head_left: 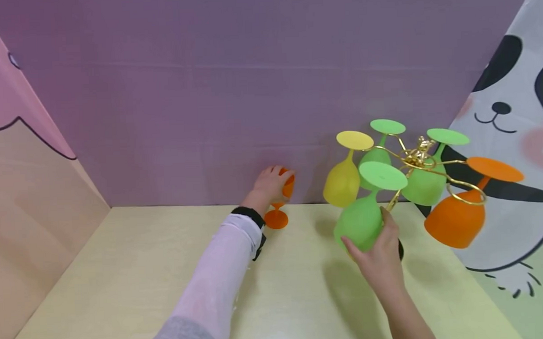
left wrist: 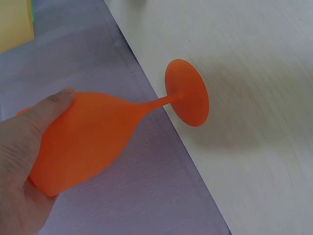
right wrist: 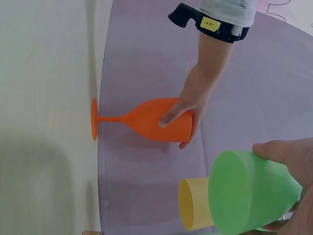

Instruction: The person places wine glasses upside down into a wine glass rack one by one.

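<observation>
My left hand grips the bowl of an orange wine goblet from above at the back of the table. That goblet is upright, its round foot at the tabletop in the right wrist view. With thumb and fingers my right hand holds the bowl of a light green goblet. The green goblet is upside down and tilted, its foot up at the front of a gold wire rack. Its open mouth faces the right wrist camera.
On the rack hang a yellow goblet, an orange goblet and two more green ones, all upside down. The pale wooden table meets a purple cloth wall at the back. A panda-print cloth borders the right side.
</observation>
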Demonstrator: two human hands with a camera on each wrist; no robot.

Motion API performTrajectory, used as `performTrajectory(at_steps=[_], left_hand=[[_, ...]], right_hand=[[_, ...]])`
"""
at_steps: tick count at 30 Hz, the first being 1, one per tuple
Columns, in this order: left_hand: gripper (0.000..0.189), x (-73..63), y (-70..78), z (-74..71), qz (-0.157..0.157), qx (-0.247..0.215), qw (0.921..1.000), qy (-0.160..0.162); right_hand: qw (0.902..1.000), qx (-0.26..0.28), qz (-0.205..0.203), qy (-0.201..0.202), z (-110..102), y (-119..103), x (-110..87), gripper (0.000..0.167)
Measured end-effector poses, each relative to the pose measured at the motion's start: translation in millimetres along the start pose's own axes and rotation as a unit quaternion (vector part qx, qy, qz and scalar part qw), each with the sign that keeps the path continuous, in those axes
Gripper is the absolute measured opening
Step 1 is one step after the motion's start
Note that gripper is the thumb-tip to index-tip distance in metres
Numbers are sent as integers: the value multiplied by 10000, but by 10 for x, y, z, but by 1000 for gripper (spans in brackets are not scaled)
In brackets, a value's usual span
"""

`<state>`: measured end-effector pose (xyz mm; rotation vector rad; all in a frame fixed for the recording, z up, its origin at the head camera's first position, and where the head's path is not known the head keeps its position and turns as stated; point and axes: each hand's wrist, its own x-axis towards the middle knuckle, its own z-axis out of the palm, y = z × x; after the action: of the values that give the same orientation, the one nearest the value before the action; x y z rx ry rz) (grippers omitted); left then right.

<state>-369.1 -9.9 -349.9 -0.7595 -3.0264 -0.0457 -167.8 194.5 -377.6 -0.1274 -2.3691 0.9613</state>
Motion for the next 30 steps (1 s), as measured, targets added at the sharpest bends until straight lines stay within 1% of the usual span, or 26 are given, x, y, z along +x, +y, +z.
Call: performTrajectory(at_steps=[3, 10, 12, 16, 18, 23, 30], left_hand=[[78, -2, 3, -3, 6, -34, 10000, 3], [79, -41, 18, -29, 38, -185, 9998, 49], [79, -34, 12, -21, 33, -196, 9998, 62], [79, -20, -4, 0, 27, -215, 9998, 51], [79, -23, -8, 3, 25, -218, 9998, 25], [79, -31, -4, -2, 57, -189, 9998, 20], [78, -31, -3, 2, 61, -227, 9997, 62]], right_hand=[[9995, -9, -263, 152, 12, 17, 0, 102], [9977, -74, -607, 292, -9, 27, 20, 106], [9979, -71, -586, 253, -34, 13, 39, 107], [9990, -106, -421, 65, -114, -29, 75, 108], [9991, -111, -417, 9, -165, -43, 89, 109], [9980, -65, -622, 76, -298, -61, 112, 110], [9979, 59, -629, 127, -555, -189, 127, 105]])
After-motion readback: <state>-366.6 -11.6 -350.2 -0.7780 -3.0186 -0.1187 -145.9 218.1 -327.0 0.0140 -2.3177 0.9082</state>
